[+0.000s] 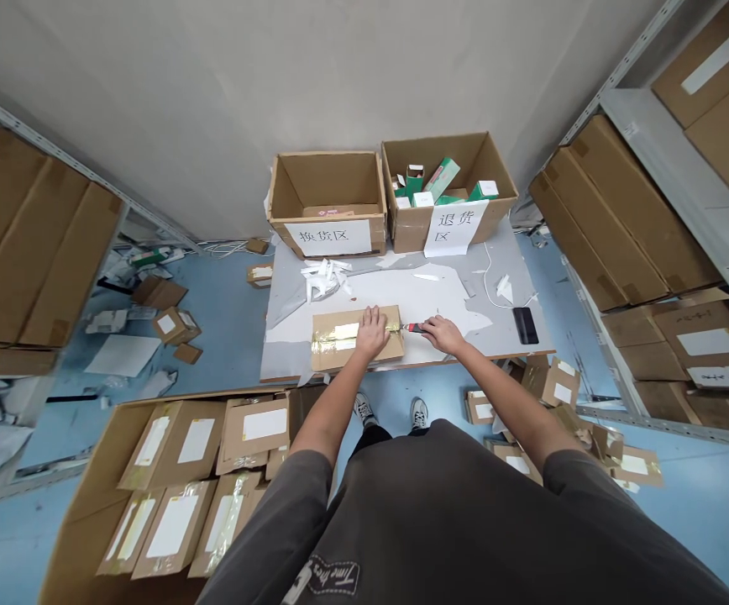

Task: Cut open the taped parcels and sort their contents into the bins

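A taped cardboard box [330, 351] with white labels lies near the front edge of the table. My left hand [372, 331] rests on its top, fingers stretched out across the tape and pressing it down. In my right hand [443, 334] is a red and black utility knife [413, 328], gripped with its tip at the right end of the box, by the tape seam. How deep the blade sits cannot be seen.
Behind stand an open carton [334, 238] with a few items and another carton [407, 227] holding green-and-white boxes. Paper scraps [325, 277] and a phone [526, 326] lie on the table. A large bin [81, 504] of parcels stands front left. Shelves with cartons flank both sides.
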`<move>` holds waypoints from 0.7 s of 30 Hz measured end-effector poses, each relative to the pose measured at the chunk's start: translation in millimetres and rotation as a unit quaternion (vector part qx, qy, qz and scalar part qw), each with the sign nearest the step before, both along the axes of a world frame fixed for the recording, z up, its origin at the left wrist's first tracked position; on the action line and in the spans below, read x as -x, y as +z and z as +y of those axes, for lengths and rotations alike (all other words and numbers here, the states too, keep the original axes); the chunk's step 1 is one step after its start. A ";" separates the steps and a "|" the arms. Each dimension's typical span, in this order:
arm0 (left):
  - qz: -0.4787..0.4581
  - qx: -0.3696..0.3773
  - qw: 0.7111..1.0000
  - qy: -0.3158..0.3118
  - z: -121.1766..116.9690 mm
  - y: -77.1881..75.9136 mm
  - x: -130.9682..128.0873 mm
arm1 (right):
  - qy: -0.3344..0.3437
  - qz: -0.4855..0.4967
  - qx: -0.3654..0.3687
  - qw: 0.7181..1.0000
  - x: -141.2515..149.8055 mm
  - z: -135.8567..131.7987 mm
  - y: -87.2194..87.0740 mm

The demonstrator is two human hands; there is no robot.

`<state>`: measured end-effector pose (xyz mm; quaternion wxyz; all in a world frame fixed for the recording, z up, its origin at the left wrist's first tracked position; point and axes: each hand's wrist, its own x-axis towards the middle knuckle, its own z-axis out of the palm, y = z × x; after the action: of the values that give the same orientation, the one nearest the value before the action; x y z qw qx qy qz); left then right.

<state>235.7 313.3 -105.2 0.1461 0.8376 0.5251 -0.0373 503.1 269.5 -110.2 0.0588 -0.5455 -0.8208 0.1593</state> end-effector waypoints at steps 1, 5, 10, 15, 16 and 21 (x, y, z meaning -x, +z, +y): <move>0.000 0.000 1.000 0.001 -0.5 0.2 0.3 | 0.002 0.000 0.002 1.000 1.5 3.1 -0.2; -0.007 -0.001 1.000 -0.001 -0.4 2.4 1.5 | 0.010 0.000 0.002 1.000 3.1 11.0 0.6; -0.021 0.019 1.000 0.009 10.9 11.5 6.2 | -0.021 0.011 -0.005 1.000 -18.1 -3.0 8.9; -0.019 0.097 0.994 -0.046 27.7 25.8 21.7 | -0.106 0.164 0.004 0.981 -12.4 -24.0 17.3; -0.015 0.107 0.992 -0.064 30.6 27.9 26.4 | -0.124 0.211 0.007 0.970 -5.9 -26.6 18.5; 0.046 0.138 0.983 -0.108 48.2 31.5 58.1 | -0.265 0.402 0.026 0.876 31.9 -33.4 21.4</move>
<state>177.6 361.4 -73.7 0.2313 0.8582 0.4279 -0.1638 471.2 236.1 -88.9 0.4091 -0.6329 -0.5470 0.3644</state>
